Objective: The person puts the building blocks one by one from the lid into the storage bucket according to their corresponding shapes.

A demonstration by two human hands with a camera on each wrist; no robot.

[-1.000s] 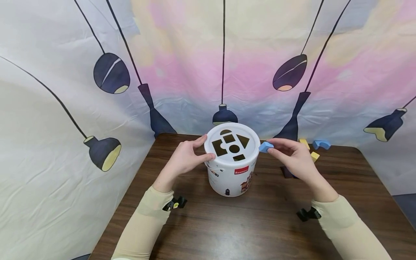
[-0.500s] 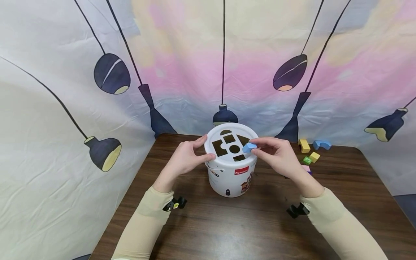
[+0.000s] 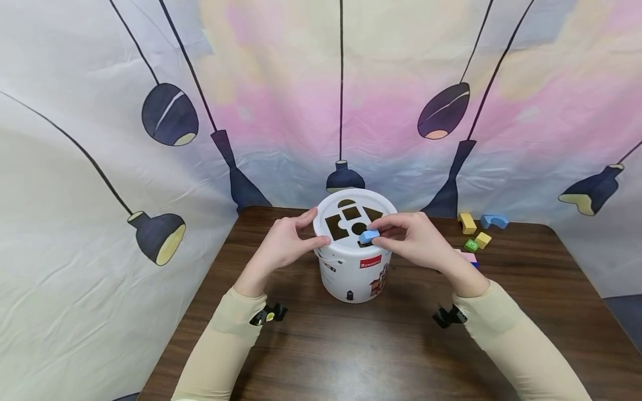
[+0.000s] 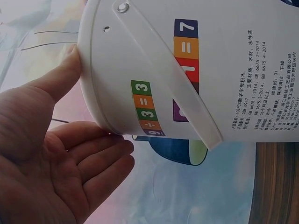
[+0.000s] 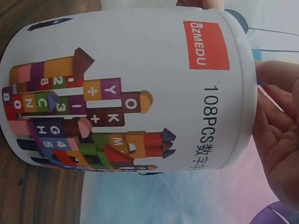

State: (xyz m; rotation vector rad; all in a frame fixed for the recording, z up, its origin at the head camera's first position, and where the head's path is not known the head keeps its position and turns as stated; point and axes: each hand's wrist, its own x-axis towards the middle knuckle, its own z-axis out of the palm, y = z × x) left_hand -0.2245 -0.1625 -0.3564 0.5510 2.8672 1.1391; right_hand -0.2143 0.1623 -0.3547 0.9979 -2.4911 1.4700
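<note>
Thumb and fingertips of the right hand (image 3: 416, 239) pinch a small blue block (image 3: 369, 236) over the front part of the lid (image 3: 368, 197), where it partly hides the front hole (image 3: 361, 244); whether it touches the plastic cannot be told. The left hand (image 3: 281, 242) is spread wide, thumb and forefinger touching the rim of the white bucket (image 3: 346, 278). To fit the block well, it would probably help to turn it until its edges line up with the hole, grip it high so the fingertips stay clear, and lower it level while the left hand steadies the rim. Only the head view shows the holes and the loose blocks (image 3: 467, 223) on the table (image 3: 321, 345). The left wrist view adds the handle (image 4: 168, 70) and small print; the right wrist view adds a castle picture (image 5: 60, 102).
</note>
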